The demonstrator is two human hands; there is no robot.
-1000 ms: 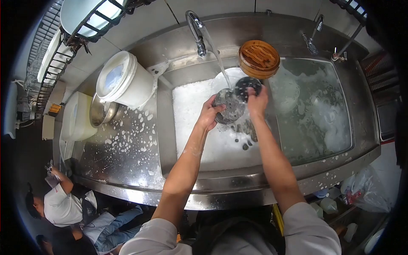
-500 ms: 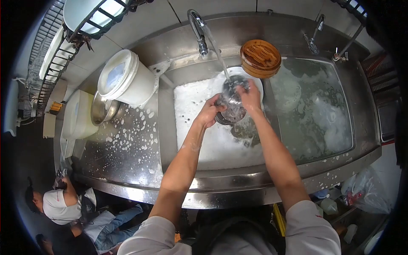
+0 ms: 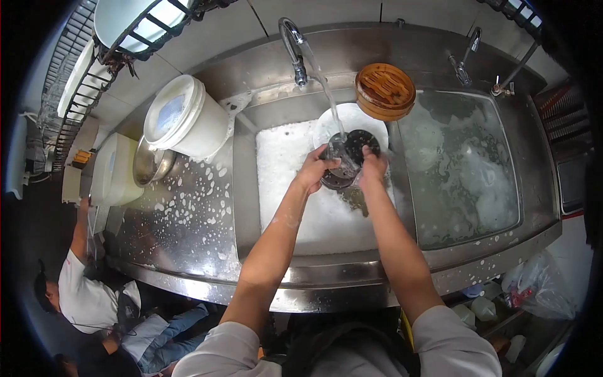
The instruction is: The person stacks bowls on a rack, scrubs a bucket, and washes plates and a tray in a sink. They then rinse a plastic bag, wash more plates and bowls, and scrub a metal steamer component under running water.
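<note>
Over the middle basin, water from the left faucet [image 3: 293,47] runs onto dark round dishes. My left hand [image 3: 315,168] grips a dark dish [image 3: 340,179] at its left edge. In my right hand [image 3: 372,164] is a dark round piece [image 3: 362,143], its face turned up beside the stream. The two dark pieces overlap between my hands; splashing water blurs their shapes. A white plate [image 3: 325,127] lies behind them in the foamy basin [image 3: 282,188].
A bamboo steamer [image 3: 385,91] sits at the back right of this basin. Cloudy water fills the right basin [image 3: 465,169]. On the left counter stand a white bucket [image 3: 204,122], a metal bowl [image 3: 152,163] and a pale container [image 3: 118,169]. Other people [image 3: 88,298] are at lower left.
My right hand has moved down and slightly right, and the dark piece in it has come apart to the right and faces up. At lower left, a person's arm has risen.
</note>
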